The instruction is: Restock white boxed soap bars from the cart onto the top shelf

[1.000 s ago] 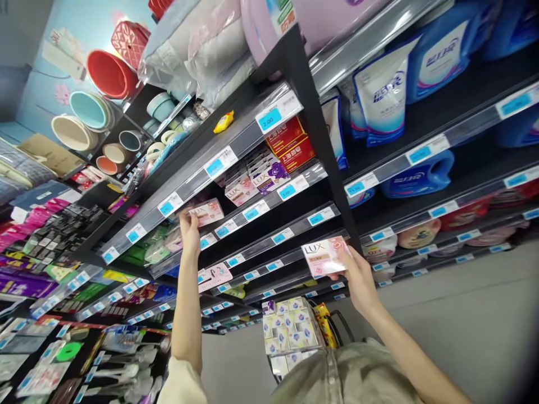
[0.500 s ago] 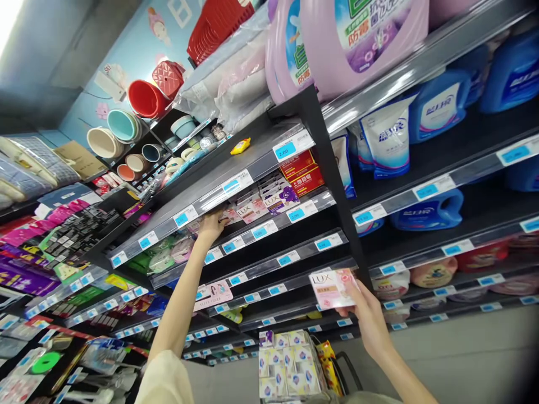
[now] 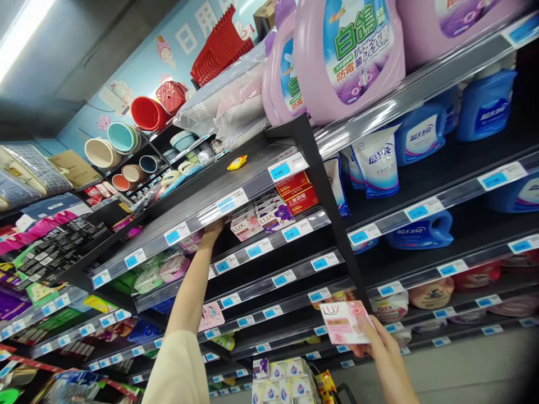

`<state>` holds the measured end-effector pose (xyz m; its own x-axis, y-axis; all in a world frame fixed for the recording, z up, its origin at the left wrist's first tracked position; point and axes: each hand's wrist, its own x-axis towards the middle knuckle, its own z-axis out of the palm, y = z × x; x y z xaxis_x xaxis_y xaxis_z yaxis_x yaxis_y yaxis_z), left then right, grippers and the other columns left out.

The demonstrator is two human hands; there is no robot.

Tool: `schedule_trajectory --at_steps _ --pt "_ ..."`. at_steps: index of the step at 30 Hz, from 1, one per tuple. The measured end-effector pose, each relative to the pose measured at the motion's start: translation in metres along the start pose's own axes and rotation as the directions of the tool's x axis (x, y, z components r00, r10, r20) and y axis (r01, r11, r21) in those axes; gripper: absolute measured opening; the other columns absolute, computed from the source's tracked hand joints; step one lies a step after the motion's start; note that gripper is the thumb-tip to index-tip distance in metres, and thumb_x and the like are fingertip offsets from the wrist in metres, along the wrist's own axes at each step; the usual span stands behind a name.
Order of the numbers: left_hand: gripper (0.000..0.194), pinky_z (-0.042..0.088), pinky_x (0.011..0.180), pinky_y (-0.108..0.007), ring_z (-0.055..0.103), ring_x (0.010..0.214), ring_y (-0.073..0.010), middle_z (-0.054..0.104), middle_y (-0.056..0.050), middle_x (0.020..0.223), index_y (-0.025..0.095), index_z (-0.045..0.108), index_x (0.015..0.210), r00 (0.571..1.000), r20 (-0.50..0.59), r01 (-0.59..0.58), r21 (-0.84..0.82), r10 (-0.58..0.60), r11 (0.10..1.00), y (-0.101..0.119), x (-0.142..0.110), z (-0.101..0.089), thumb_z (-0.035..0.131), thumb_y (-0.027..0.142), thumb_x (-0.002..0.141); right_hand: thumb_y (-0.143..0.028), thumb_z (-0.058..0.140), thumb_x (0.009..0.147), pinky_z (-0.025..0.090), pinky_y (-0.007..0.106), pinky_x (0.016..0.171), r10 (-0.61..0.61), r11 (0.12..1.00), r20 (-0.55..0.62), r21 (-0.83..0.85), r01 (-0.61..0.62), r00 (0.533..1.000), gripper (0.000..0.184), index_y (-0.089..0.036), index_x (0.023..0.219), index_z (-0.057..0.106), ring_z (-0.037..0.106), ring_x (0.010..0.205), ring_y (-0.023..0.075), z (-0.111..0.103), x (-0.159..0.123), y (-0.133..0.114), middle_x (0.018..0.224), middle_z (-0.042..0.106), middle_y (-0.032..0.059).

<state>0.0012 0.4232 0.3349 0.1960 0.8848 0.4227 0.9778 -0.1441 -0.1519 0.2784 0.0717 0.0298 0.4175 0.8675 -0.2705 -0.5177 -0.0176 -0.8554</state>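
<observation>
My right hand (image 3: 381, 339) grips a pink-and-white LUX soap box (image 3: 342, 324) by its right end, in front of the lower shelves. My left hand (image 3: 214, 226) reaches deep under the upper shelf board, its fingers hidden in shadow, so I cannot tell whether it holds anything. Just right of it stand pink LUX soap boxes (image 3: 246, 225) and a stack of purple LUX soap boxes (image 3: 275, 216). Red soap boxes (image 3: 298, 192) fill the right end of that shelf. Wrapped soaps (image 3: 174, 267) in pink and green lie left of my left wrist.
Yellow-and-white boxes (image 3: 286, 384) are stacked low in front of me beside yellow packets (image 3: 325, 384). A black shelf post (image 3: 330, 207) divides the soap from blue detergent bottles (image 3: 421, 134). Large lilac detergent jugs (image 3: 353, 62) stand above. A small yellow packet (image 3: 237, 163) lies on the upper board.
My left hand has gone deeper into the shelf, and its fingers have passed out of sight. My right hand and its soap box sit lower in view. The camera has tilted up slightly.
</observation>
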Motion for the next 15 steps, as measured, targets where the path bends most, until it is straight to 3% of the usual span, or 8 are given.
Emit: schedule_trajectory --at_steps 7,15 --pt "0.061 0.036 0.131 -0.052 0.049 0.154 -0.0406 0.061 -0.021 0.157 0.013 0.059 0.153 0.999 -0.002 0.034 -0.04 -0.034 0.999 -0.001 0.017 0.018 0.066 0.045 0.102 -0.084 0.078 0.071 0.047 0.03 0.055 -0.005 1.0 -0.018 -0.002 0.005 1.0 0.065 -0.021 0.079 0.063 0.054 0.057 0.0178 -0.006 0.007 0.003 0.061 0.064 0.0011" --pt "0.064 0.025 0.135 -0.052 0.041 0.159 -0.0368 0.06 -0.02 0.159 0.012 0.048 0.16 1.0 -0.008 0.015 -0.074 -0.015 0.997 -0.01 0.026 0.024 0.053 0.048 0.107 -0.08 0.079 0.074 0.05 0.03 0.056 0.019 0.999 -0.002 0.028 -0.019 1.0 0.062 -0.02 0.087 0.066 0.056 0.059 0.0182 -0.006 0.017 0.013 0.067 0.066 0.001"
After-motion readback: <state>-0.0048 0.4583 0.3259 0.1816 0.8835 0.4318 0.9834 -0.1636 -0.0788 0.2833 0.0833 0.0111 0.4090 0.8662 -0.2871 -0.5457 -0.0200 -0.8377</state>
